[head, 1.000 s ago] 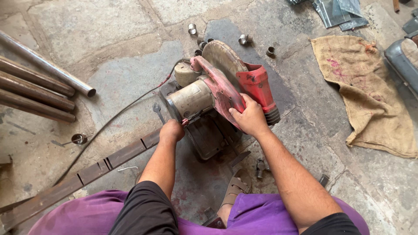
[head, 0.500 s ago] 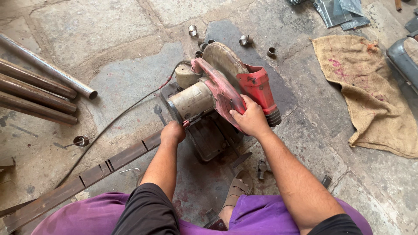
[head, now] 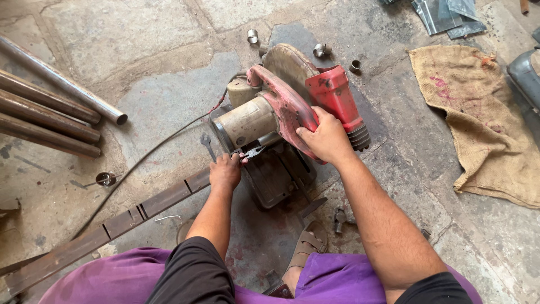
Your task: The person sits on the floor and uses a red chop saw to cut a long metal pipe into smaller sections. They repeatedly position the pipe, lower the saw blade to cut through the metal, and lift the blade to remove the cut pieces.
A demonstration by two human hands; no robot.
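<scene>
Chop saw (head: 281, 107), red and worn, sits on the stone floor (head: 140, 34) at the centre of the frame, its round blade guard tipped toward the top. Right hand (head: 326, 138) is closed around the saw's curved red handle, fingers wrapped over it. Left hand (head: 226, 171) is clenched on the end of a long flat steel bar (head: 112, 225) where it meets the saw's base, just below the grey motor housing; what lies inside the fist cannot be made out. That notched bar runs from the saw down to the lower left corner. A black cable (head: 152, 152) curves away from the motor toward the left. Rusty pipes (head: 45, 107) lie at the left edge, short cut pipe rings (head: 319, 50) sit above the saw, and a burlap sack (head: 478, 118) is spread at the right. A sandalled foot (head: 306, 247) rests below the saw base.
</scene>
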